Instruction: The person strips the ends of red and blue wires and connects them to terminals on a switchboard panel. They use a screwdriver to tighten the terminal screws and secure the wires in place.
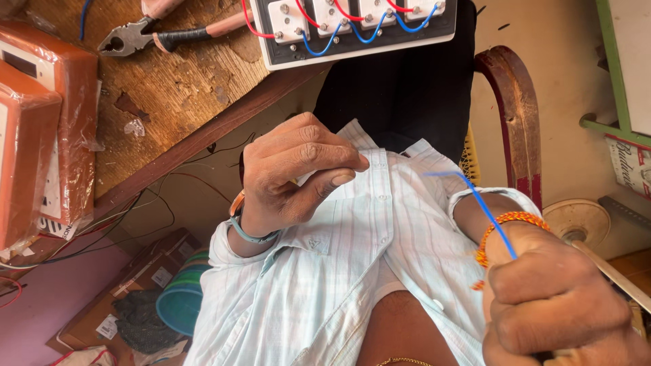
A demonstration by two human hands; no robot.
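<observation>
My right hand [559, 305] is a closed fist at the lower right, gripping a thin blue wire [491, 220]. The wire rises up and left out of the fist to a blurred free end over my striped shirt [339, 271]. An orange thread band [512, 220] circles that wrist. My left hand [291, 173] hovers in front of my chest, thumb pressed to the curled fingers with nothing visible in it. It stays a short gap from the wire's end. A watch strap sits on its wrist.
A black board of white switches [352, 27] wired in red and blue lies at the wooden table's [176, 95] edge, with pliers [135, 37] beside it. Plastic-wrapped orange boxes [41, 122] stand at left. A dark red chair arm [515, 115], a spool [576, 220] and cardboard boxes [149, 271] surround me.
</observation>
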